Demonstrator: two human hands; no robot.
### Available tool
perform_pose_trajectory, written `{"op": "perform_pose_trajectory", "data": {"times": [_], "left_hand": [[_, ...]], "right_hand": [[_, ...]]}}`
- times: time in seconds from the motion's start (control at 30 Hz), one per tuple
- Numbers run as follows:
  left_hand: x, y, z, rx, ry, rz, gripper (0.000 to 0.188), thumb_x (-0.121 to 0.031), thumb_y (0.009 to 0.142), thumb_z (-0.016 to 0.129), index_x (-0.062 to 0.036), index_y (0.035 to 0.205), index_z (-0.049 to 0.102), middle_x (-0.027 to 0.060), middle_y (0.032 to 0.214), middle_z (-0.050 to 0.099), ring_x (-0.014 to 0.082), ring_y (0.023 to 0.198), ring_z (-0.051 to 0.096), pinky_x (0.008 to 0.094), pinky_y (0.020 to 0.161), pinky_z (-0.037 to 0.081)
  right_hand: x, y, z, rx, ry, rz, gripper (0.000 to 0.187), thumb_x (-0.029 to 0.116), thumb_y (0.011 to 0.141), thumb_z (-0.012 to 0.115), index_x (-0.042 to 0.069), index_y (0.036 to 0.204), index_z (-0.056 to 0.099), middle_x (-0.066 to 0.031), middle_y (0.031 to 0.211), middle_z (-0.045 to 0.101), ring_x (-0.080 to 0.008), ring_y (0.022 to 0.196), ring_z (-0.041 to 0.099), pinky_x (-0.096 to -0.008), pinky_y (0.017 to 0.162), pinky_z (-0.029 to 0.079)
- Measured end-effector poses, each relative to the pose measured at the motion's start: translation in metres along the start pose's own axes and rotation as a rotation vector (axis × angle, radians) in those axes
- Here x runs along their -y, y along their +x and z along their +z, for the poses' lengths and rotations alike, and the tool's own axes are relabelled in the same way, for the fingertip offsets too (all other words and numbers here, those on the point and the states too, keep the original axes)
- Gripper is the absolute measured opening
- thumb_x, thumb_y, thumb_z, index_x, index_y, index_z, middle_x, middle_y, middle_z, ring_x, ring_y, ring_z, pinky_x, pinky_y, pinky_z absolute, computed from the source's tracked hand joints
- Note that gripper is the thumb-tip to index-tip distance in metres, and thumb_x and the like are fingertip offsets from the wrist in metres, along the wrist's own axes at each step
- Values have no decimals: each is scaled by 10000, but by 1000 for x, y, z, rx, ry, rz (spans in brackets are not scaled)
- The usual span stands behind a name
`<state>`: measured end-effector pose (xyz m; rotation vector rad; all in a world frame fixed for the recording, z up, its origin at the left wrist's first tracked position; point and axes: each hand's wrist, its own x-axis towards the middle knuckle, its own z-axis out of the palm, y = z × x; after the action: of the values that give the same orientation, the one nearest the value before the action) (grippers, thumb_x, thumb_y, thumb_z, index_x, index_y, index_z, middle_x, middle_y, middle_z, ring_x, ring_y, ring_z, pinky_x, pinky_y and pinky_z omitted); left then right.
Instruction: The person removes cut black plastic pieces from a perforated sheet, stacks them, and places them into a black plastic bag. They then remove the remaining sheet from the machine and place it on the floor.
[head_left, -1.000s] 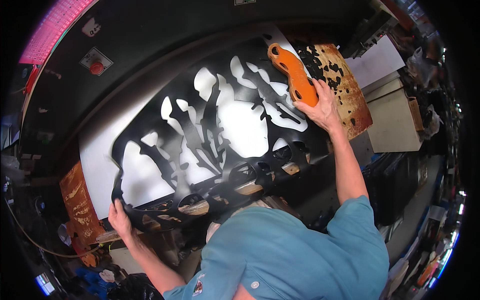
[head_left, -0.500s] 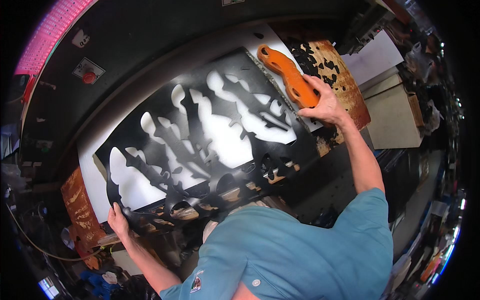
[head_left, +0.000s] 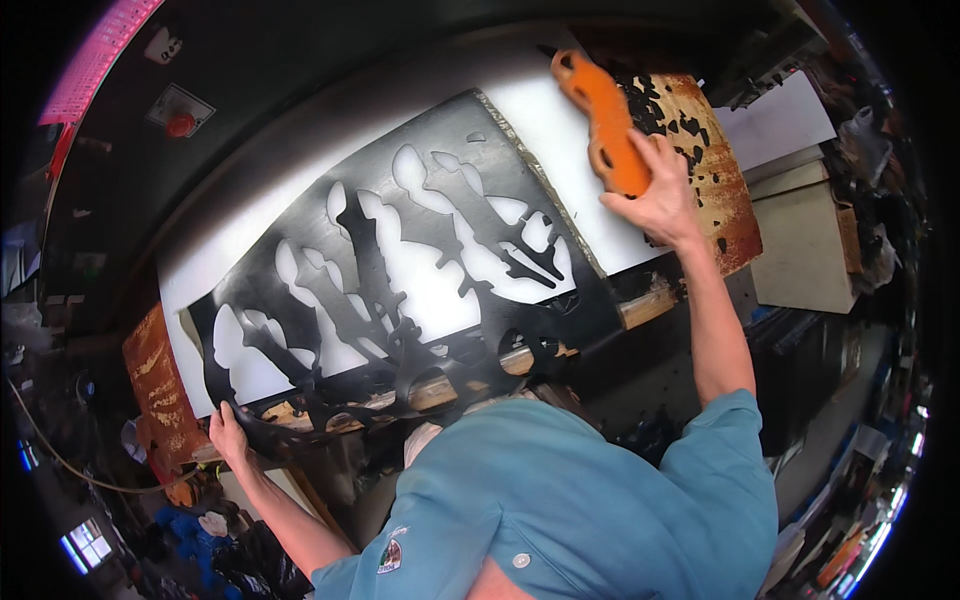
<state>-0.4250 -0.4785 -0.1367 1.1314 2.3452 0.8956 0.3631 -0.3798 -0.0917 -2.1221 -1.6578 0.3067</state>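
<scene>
A black sheet (head_left: pixel 365 230), riddled with curvy cut-out openings, lies over a white board (head_left: pixel 520 100). Its near part sags over the board's front edge toward my body. At the sheet's near left corner, my left hand (head_left: pixel 230 437) is closed on the edge, pinching it between thumb and fingers. My right hand (head_left: pixel 662 195) grips the near end of a long, wavy orange cutting die (head_left: pixel 612 125), thumb on one side and fingers on the other. The die is to the right of the sheet, over the white board, apart from the sheet's edge.
Rusty brown plates flank the board at right (head_left: pixel 735 200) and left (head_left: pixel 160 370); small black scraps (head_left: pixel 680 125) lie scattered on the right one. A dark machine front with a red button (head_left: pixel 180 124) rises behind. Pale boxes (head_left: pixel 800 230) stand at far right.
My right hand has carried the orange die up and rightward, away from the sheet. The black sheet has shifted left, baring more white board at right. My left hand keeps its hold.
</scene>
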Motion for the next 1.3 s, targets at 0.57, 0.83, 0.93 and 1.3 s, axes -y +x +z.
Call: {"op": "perform_pose_trajectory", "data": {"times": [0.57,0.83,0.93,1.3], "left_hand": [[-116,42,100,129,-268,97,327,-353,1092,611,-37,1124,689,33,851,714,66,678,591,230,640,476],[-109,12,80,326,-429,132,253,-251,1105,585,-24,1152,684,36,827,693,62,650,563,221,626,454],[-110,13,79,368,-476,120,238,-225,1098,597,-3,1134,677,43,862,688,73,650,574,224,625,471],[-100,23,90,335,-509,226,209,-199,1092,607,-1,1076,671,40,825,655,84,623,569,229,580,468]], "right_hand": [[110,0,130,-18,-186,-409,656,426,1048,569,17,1552,476,-292,1652,307,-463,1533,291,-524,1278,254],[124,-106,102,-20,-140,-248,514,254,1018,652,13,1465,572,-309,1584,400,-479,1463,395,-524,1220,346],[131,-128,93,-118,-138,-51,487,298,960,740,50,1373,667,-321,1526,471,-489,1396,476,-508,1166,412],[137,-167,75,-168,445,634,773,456,895,832,-90,1389,597,-91,1035,757,-154,927,690,-310,858,563]]}}
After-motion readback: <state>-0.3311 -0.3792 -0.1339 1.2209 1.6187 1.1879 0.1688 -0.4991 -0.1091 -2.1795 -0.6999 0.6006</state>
